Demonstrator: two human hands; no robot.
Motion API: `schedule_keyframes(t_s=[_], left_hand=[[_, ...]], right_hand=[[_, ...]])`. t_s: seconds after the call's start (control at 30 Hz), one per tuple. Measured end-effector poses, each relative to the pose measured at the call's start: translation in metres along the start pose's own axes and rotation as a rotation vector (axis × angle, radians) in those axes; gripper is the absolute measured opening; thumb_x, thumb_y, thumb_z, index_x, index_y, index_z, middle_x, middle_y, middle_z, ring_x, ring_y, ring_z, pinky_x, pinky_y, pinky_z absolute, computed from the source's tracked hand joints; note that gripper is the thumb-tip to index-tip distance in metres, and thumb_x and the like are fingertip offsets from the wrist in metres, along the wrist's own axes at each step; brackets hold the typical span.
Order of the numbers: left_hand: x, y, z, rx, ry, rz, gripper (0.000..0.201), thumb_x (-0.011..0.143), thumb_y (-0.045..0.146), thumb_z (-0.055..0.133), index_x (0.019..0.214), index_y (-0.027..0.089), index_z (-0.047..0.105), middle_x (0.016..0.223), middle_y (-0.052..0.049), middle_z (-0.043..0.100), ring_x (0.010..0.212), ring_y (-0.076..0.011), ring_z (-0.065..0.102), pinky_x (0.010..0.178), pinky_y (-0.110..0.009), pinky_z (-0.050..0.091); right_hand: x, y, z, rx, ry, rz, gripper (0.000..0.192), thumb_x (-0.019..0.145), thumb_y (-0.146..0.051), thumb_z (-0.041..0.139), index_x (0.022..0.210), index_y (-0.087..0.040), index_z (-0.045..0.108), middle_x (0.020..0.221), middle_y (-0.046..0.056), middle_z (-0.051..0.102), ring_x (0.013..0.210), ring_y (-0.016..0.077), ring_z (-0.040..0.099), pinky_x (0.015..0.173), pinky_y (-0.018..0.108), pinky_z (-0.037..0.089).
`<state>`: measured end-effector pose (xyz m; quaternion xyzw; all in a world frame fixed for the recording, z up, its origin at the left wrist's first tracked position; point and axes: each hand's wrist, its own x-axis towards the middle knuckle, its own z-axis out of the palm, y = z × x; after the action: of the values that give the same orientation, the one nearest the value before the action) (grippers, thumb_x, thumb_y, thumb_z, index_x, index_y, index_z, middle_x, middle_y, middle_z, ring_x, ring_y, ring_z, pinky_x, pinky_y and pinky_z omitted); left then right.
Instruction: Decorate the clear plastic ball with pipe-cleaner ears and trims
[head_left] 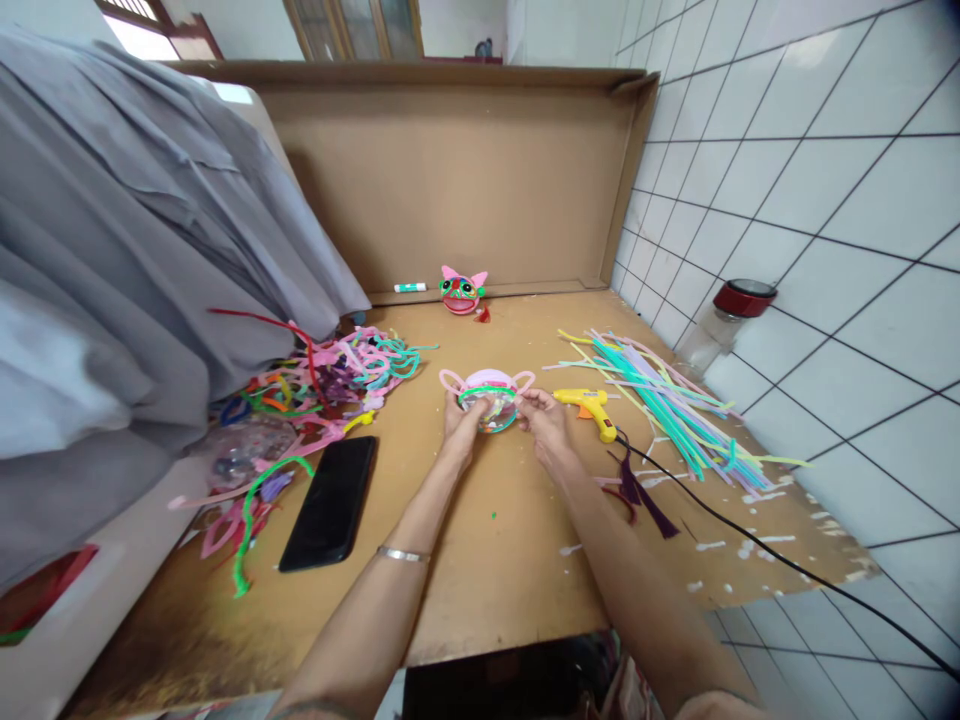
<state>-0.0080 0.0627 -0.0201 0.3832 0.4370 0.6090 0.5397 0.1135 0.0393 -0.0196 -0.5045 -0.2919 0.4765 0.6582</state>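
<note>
Over the middle of the table, both hands are at a small round craft head (pixel 491 378) with a pale pink top, two pink looped ears and a green and teal rim. My left hand (pixel 463 422) grips it from the left, thumb pressed on its clear lower part. On the other side my right hand (pixel 544 415) has its fingers pinched together at the right edge, below the ear; whether a small piece is between the fingertips is too small to make out. A yellow glue gun (pixel 592 408) lies just right of my right hand.
Pipe cleaners (pixel 667 400) lie at right, near a red-lidded jar (pixel 724 325). A purple tassel (pixel 649 495) and black cord lie nearer. At left are tangled pipe cleaners (pixel 352 360) and a phone (pixel 330 505). A finished-looking animal head (pixel 461 290) and glue stick (pixel 410 287) sit before the cardboard (pixel 457 180).
</note>
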Motion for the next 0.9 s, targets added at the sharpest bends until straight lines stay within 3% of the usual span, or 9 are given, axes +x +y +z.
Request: schedule_keyframes(t_s=[0.27, 0.63, 0.9], left_hand=[[0.001, -0.003, 0.001, 0.052, 0.032, 0.008, 0.059, 0.051, 0.032, 0.079, 0.102, 0.021, 0.049, 0.093, -0.001, 0.063, 0.084, -0.0169, 0.062, 0.082, -0.031, 0.048], [-0.001, -0.012, 0.004, 0.179, 0.108, 0.123, 0.066, 0.046, 0.033, 0.089, 0.102, 0.019, 0.055, 0.097, -0.005, 0.063, 0.094, -0.0222, 0.063, 0.091, -0.037, 0.047], [-0.003, -0.005, 0.004, 0.241, 0.14, 0.131, 0.064, 0.047, 0.031, 0.089, 0.101, 0.021, 0.057, 0.098, -0.005, 0.062, 0.1, -0.0242, 0.061, 0.096, -0.039, 0.045]], right_hand=[[0.002, 0.001, -0.001, 0.01, 0.005, 0.015, 0.034, 0.048, -0.039, 0.075, 0.072, -0.02, 0.061, 0.058, -0.006, 0.058, 0.049, 0.0082, 0.048, 0.045, 0.019, 0.037], [0.006, 0.002, -0.007, -0.023, 0.008, 0.029, 0.033, 0.05, -0.04, 0.077, 0.07, -0.02, 0.06, 0.058, -0.005, 0.058, 0.047, 0.0071, 0.048, 0.046, 0.019, 0.039], [0.001, -0.003, -0.008, -0.03, -0.078, 0.03, 0.03, 0.053, -0.037, 0.078, 0.072, -0.021, 0.06, 0.062, -0.004, 0.06, 0.049, 0.0085, 0.051, 0.047, 0.021, 0.042]])
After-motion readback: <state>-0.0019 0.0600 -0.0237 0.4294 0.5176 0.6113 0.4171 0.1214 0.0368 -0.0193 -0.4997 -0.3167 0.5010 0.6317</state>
